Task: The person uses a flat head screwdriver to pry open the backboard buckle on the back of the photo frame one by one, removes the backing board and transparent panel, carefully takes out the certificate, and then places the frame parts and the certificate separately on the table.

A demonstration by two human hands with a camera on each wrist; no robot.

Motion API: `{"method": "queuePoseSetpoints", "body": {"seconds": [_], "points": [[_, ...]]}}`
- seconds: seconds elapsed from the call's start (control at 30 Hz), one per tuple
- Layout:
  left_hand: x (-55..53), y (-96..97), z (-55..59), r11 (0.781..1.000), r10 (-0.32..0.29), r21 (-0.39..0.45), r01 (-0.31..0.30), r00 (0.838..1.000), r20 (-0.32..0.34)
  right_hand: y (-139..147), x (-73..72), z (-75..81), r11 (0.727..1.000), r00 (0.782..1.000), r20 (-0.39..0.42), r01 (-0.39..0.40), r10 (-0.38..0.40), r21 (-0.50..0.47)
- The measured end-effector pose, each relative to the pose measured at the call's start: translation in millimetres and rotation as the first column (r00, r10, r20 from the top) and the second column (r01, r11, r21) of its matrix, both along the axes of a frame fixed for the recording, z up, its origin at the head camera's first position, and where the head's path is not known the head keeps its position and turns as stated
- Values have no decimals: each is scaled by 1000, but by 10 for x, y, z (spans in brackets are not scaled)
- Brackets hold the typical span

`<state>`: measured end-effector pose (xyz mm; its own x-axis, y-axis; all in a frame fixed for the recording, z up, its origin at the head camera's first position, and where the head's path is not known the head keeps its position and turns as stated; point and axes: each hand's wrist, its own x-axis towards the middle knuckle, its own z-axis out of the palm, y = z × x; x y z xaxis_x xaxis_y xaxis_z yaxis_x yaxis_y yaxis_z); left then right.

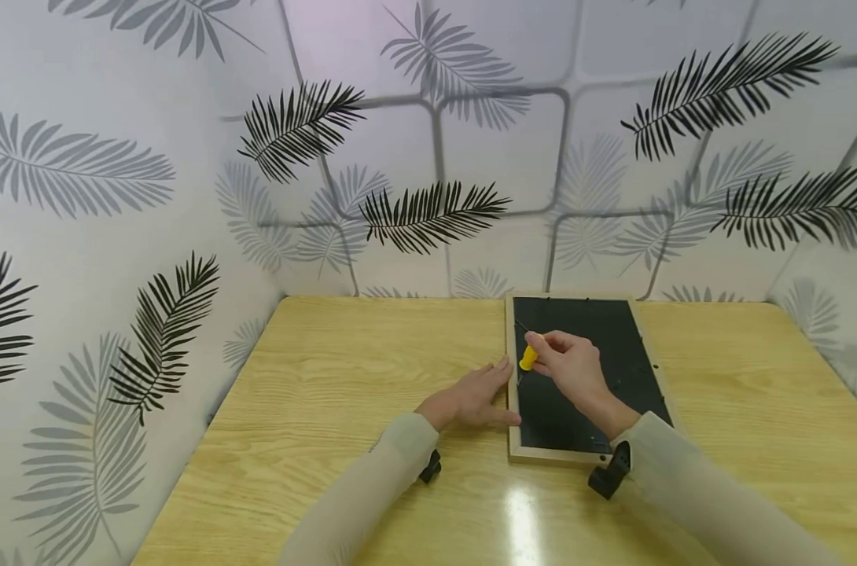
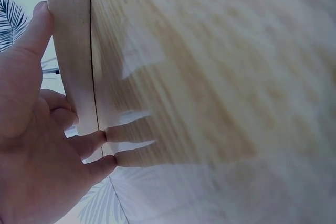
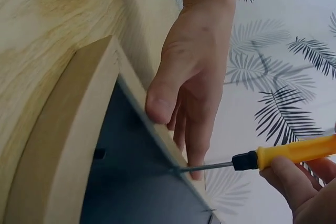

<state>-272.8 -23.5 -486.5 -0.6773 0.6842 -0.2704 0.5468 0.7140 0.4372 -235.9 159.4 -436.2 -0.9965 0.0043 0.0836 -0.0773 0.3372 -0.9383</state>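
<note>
A wooden picture frame (image 1: 556, 455) lies on the table with its black backing board (image 1: 549, 420) facing up. My right hand (image 1: 577, 369) grips a yellow-handled screwdriver (image 3: 294, 151) above the frame's left side. The shaft slants down, and its tip (image 3: 181, 170) meets the inner edge of the left rail, where board and wood join. My left hand (image 1: 471, 397) rests against the outside of that rail, fingers extended and thumb over the edge. In the left wrist view, fingertips (image 2: 107, 163) press at the rail's base, by the tabletop.
Small dark tabs (image 1: 643, 339) sit along the board's edges. The wood-grain table (image 1: 343, 369) spreads around the frame and reflects light near the front. Behind it hangs a pale covering (image 1: 400, 141) printed with leaves. Each wrist wears a dark camera strap (image 1: 610, 472).
</note>
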Motion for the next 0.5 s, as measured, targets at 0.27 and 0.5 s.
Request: {"method": "queuePoseSetpoints", "body": {"seconds": [0.27,0.5], "points": [[10,57,14,1000,-2,-4,2,1000,-1,12,-15,151,967,993,-119,37,-7,251],[1,29,9,999,-19,-37,18,999,-32,433,33,414,965,966,-219,180,-136,192]]}}
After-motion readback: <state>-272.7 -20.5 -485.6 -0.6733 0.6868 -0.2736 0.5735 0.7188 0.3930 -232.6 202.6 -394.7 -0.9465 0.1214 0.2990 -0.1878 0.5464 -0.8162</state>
